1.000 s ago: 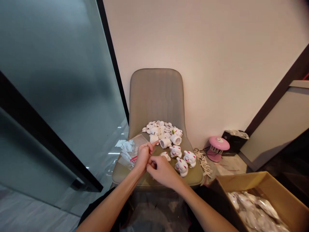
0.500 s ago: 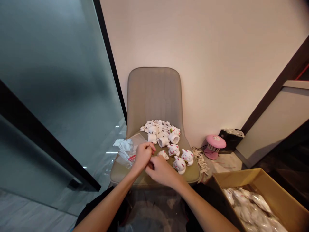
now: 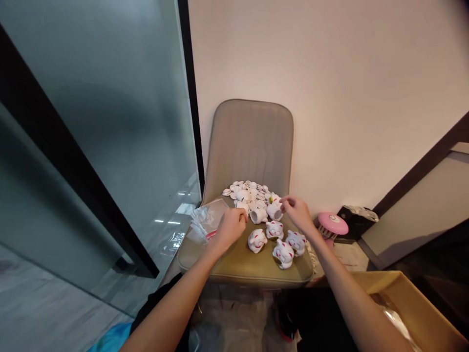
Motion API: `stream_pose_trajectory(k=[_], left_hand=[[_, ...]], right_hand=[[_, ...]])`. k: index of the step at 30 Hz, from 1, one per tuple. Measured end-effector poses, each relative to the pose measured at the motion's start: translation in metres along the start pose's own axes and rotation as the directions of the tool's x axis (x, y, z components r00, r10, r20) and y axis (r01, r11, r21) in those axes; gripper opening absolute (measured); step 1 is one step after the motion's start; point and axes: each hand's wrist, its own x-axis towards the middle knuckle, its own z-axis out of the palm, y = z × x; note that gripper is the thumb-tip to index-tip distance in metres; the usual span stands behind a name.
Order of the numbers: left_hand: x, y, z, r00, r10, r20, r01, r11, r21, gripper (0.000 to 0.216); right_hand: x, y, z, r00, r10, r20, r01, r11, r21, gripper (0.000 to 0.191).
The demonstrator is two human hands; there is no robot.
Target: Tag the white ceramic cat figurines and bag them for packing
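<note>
My left hand [image 3: 232, 226] is closed above the left of the chair seat, its fingertips beside a white hollow figurine body [image 3: 259, 215]; anything inside its fingers is hidden. My right hand [image 3: 297, 212] is at the seat's right side. Its thumb and fingers are slightly apart, right at the edge of an upright-looking hollow white piece [image 3: 274, 212]; whether they touch it I cannot tell. Nearer me are several round white cat figurines with red ears, among them a left one [image 3: 257, 240] and a front one [image 3: 283, 254]. Behind lies a pile of white discs [image 3: 249, 186].
Clear plastic bags [image 3: 205, 218] lie on the left of the grey-brown chair [image 3: 252, 142]. A glass partition [image 3: 128, 112] stands at left. On the floor at right are a pink lamp-like device [image 3: 332, 223], a black box [image 3: 352, 222] and a cardboard box [image 3: 414, 303].
My hands were together over the front of the seat and have parted. The right moved away to the right and back; the left stays near the bags. The view has shifted.
</note>
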Motion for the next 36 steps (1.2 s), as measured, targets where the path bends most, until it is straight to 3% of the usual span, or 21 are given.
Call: stream_pose_trajectory(k=[3,7,11,16,20,25,29,32,36], left_hand=[[0.0,-0.001,0.001,0.998,0.041,0.042,-0.042,0.998,0.043,0.029],[0.001,-0.003,0.001,0.999,0.04,0.036,-0.042,0.997,0.062,0.03],[0.001,-0.005,0.001,0.999,0.028,0.041,-0.031,0.995,0.09,0.031],[-0.004,0.001,-0.003,0.997,0.043,0.063,-0.053,0.985,0.165,0.03],[-0.012,0.012,-0.006,0.987,0.152,0.054,-0.161,0.942,0.294,0.026],[-0.022,0.023,-0.005,0.941,0.299,0.16,-0.339,0.841,0.423,0.022],[-0.026,0.027,-0.004,0.911,0.354,0.214,-0.413,0.796,0.442,0.017],[-0.026,0.028,-0.004,0.904,0.365,0.224,-0.427,0.796,0.428,0.015],[-0.024,0.026,-0.001,0.918,0.333,0.214,-0.391,0.849,0.356,0.018]], right_hand=[[0.032,0.027,0.008,0.997,0.072,-0.014,-0.073,0.956,-0.284,0.03],[0.05,0.034,0.023,0.972,0.19,0.136,-0.112,0.89,-0.442,0.052],[0.054,0.026,0.033,0.92,0.281,0.274,-0.114,0.859,-0.499,0.058],[0.052,0.022,0.044,0.909,0.288,0.302,-0.068,0.817,-0.572,0.063],[0.049,0.022,0.048,0.917,0.277,0.287,-0.074,0.825,-0.56,0.06],[0.047,0.023,0.04,0.939,0.253,0.235,-0.075,0.814,-0.576,0.054],[0.049,0.022,0.026,0.983,0.17,0.07,-0.117,0.873,-0.474,0.051],[0.049,0.017,0.021,0.997,0.071,-0.036,-0.077,0.97,-0.232,0.044],[0.04,0.003,0.028,0.992,0.11,0.056,-0.12,0.973,0.199,0.045]])
